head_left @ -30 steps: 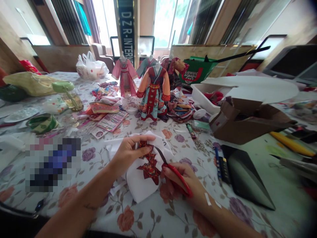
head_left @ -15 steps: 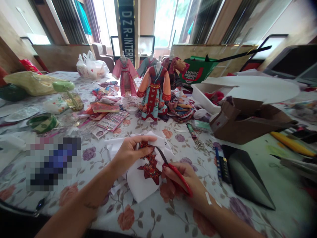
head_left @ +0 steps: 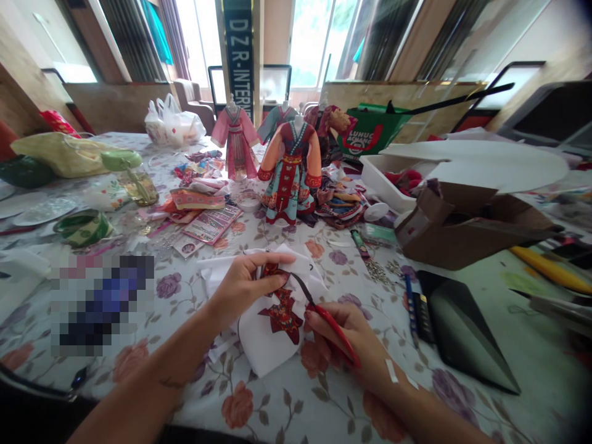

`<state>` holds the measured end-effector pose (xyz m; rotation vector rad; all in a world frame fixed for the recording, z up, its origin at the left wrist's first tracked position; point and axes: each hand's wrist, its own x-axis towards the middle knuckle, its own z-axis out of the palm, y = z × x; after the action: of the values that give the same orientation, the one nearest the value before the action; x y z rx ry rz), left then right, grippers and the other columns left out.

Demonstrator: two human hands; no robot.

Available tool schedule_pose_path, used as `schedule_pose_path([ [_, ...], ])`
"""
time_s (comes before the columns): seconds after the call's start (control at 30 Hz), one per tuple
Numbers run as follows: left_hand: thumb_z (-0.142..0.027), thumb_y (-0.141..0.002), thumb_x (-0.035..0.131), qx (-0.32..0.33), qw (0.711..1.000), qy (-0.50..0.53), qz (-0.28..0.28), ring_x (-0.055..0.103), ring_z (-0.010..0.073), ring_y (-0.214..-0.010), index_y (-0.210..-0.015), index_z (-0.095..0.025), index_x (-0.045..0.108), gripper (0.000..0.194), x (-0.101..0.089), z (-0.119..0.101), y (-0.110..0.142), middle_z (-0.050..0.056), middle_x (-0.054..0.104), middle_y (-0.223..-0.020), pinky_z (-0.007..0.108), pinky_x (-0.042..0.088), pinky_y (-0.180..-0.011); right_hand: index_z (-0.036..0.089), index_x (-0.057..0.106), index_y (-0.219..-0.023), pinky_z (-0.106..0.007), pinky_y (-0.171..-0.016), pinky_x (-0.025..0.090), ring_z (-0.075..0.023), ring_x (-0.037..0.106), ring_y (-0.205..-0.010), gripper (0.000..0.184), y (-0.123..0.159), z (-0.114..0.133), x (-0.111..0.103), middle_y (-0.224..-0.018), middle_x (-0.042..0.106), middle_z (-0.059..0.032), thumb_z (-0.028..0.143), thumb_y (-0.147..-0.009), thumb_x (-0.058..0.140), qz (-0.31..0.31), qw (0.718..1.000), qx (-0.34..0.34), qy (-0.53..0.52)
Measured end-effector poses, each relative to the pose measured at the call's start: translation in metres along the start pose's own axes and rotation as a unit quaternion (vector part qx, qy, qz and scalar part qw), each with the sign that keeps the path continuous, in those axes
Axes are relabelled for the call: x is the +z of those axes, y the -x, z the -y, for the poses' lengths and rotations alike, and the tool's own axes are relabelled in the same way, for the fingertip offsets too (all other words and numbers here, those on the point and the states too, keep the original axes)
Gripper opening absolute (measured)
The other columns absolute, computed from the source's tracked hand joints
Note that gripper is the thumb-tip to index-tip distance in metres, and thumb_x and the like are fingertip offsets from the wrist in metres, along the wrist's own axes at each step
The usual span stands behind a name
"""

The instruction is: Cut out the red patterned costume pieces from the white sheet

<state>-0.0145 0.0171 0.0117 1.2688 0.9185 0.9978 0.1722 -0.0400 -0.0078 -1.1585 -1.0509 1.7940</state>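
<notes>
Well, over the floral tablecloth [head_left: 259,401], right in front of me, my left hand [head_left: 245,287] grips a white sheet [head_left: 263,345] printed with a red costume piece [head_left: 282,314], fingers curled over its top. My right hand [head_left: 328,330] closes around red-handled scissors [head_left: 341,340], their dark blades [head_left: 300,287] at the print's edge.

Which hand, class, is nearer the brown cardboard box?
The right hand is nearer: it sits below and left of the brown cardboard box, while the left hand lies farther left of it.
</notes>
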Motion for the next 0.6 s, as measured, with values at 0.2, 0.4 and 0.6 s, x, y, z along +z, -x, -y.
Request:
schedule_pose_path([
  [0.2, -0.024, -0.072, 0.073, 0.004, 1.000, 0.003, 0.003, 0.063, 0.0168, -0.084, -0.100, -0.023, 0.074, 0.027, -0.0001, 0.0001, -0.0003, 0.004, 0.071, -0.099, 0.023, 0.047, -0.072, 0.018, 0.054, -0.056, -0.022, -0.035, 0.037, -0.0099, 0.043, -0.028, 0.034, -0.0005, -0.0024, -0.0002, -0.032, 0.044, 0.0072, 0.042, -0.070, 0.074, -0.003, 1.000, 0.001, -0.009],
  [0.4, -0.023, -0.073, 0.072, 0.004, 1.000, 0.004, 0.007, 0.063, 0.0154, -0.081, -0.100, -0.022, 0.074, 0.027, -0.0006, 0.0004, -0.0001, 0.003, 0.071, -0.095, 0.023, 0.048, -0.072, 0.017, 0.053, -0.054, -0.017, -0.030, 0.025, -0.0086, 0.044, -0.028, 0.036, -0.0019, 0.0011, -0.0016, -0.031, 0.046, 0.0059, 0.041, -0.070, 0.074, -0.009, 0.999, 0.010, 0.032],
  [0.6, -0.019, -0.074, 0.070, 0.004, 1.000, 0.016, 0.017, 0.062, 0.0123, -0.078, -0.100, -0.024, 0.073, 0.027, -0.0025, 0.0013, -0.0009, 0.001, 0.071, -0.093, 0.021, 0.047, -0.073, 0.016, 0.052, -0.052, -0.016, -0.029, 0.017, -0.0043, 0.033, -0.025, 0.039, -0.0043, -0.0025, -0.0055, -0.030, 0.045, 0.0058, 0.044, -0.070, 0.074, -0.033, 0.995, 0.012, 0.091],
])
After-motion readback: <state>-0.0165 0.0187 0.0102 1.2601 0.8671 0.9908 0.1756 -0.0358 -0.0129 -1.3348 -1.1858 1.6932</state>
